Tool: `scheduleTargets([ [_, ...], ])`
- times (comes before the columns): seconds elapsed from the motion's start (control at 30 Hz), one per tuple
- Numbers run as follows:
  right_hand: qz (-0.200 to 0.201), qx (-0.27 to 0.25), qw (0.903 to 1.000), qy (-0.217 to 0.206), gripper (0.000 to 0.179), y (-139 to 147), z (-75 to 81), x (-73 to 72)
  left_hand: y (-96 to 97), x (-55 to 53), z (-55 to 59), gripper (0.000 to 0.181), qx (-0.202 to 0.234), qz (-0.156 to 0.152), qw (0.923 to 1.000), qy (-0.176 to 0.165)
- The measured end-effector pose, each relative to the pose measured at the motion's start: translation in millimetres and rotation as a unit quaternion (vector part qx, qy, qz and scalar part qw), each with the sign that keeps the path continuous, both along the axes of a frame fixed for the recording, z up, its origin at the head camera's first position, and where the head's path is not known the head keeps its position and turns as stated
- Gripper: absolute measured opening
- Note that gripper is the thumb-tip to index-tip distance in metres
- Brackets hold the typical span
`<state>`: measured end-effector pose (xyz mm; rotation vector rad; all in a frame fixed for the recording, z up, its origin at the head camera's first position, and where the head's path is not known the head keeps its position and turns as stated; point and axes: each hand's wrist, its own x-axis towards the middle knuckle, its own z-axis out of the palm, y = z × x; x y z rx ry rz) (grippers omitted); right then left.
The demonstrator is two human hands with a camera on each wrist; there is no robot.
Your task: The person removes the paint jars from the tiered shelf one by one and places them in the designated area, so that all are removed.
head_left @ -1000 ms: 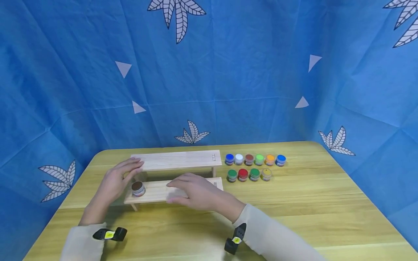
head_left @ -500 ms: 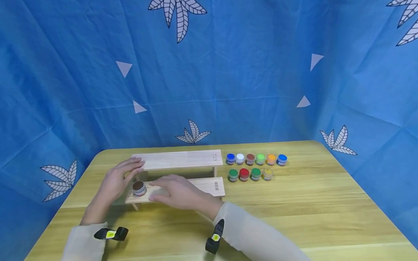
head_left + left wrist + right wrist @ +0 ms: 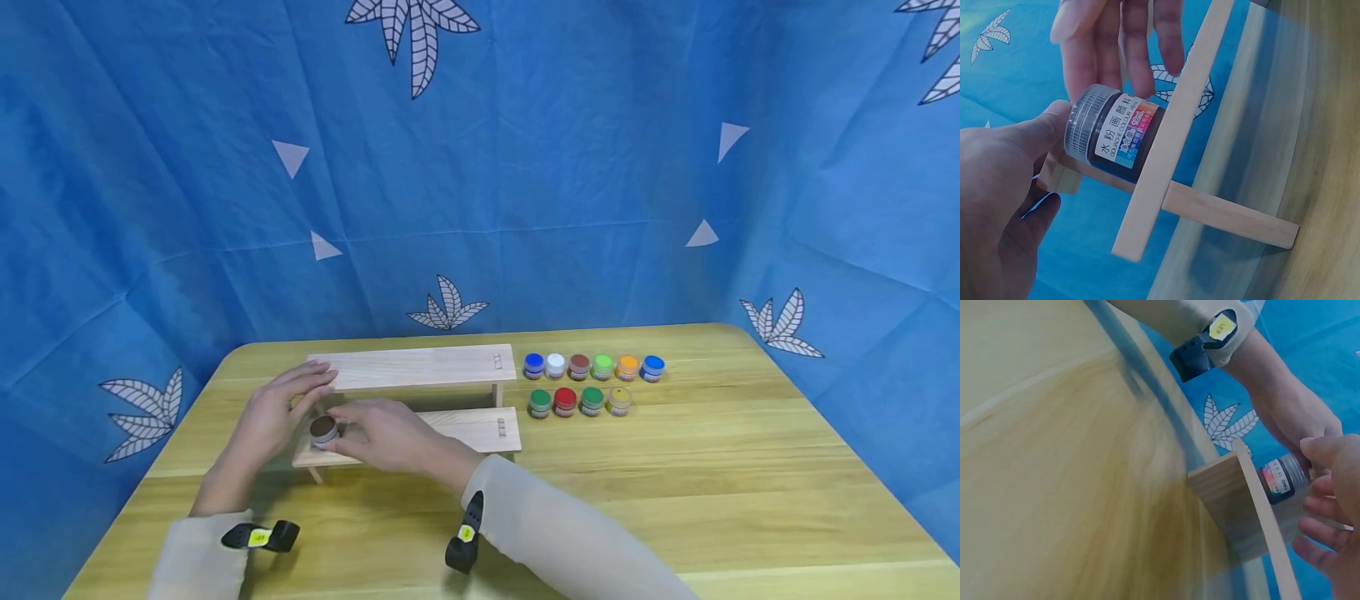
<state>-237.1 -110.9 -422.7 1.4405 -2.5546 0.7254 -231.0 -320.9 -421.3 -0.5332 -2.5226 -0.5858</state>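
A dark brown gouache paint jar point(image 3: 324, 429) stands upright at the left end of the lower board point(image 3: 472, 429) of a two-step wooden shelf. My right hand point(image 3: 393, 437) has thumb and index finger at either side of its lid in the head view. The left wrist view shows the right fingers point(image 3: 1138, 56) stretched right beside the jar, the thumb spread away from them. My left hand point(image 3: 270, 417) holds the left end of the shelf's upper board point(image 3: 427, 367), fingers over its top and thumb near its front edge.
Several paint jars in two rows stand right of the shelf, among them a red jar point(image 3: 565, 402) and an orange jar point(image 3: 627, 367). The wooden table point(image 3: 712, 475) ends at a blue curtain point(image 3: 585, 167). Black cameras sit on both wrists.
My right hand has moved left along the lower board until thumb and index finger reach the brown jar. The left hand stays on the shelf; the view shifts slightly.
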Motion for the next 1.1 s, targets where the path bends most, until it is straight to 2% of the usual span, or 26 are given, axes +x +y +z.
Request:
scheduleTargets([
  [0.4, 0.009, 0.069, 0.9974, 0.022, 0.052, -16, 4.0, -10.5, -0.7, -1.6, -0.6, 0.03, 0.001, -0.003, 0.9999, -0.015],
  [0.57, 0.014, 0.062, 0.9975, 0.032, 0.042, -20, 4.3, -13.0, -1.3, -2.2, -1.0, 0.03, 0.002, -0.003, 0.9999, -0.013],
  [0.73, 0.009, 0.059, 0.9979, 0.022, 0.038, -20, 5.0, -12.0, -0.4, -2.8, -1.0, 0.03, 0.0, -0.007, 1.0, -0.005],
  [1.1, 0.04, 0.048, 0.998, 0.013, 0.033, -6, 12.8, -6.8, 0.2, -1.2, -0.4, 0.03, 0.005, 0.002, 0.9999, -0.016],
])
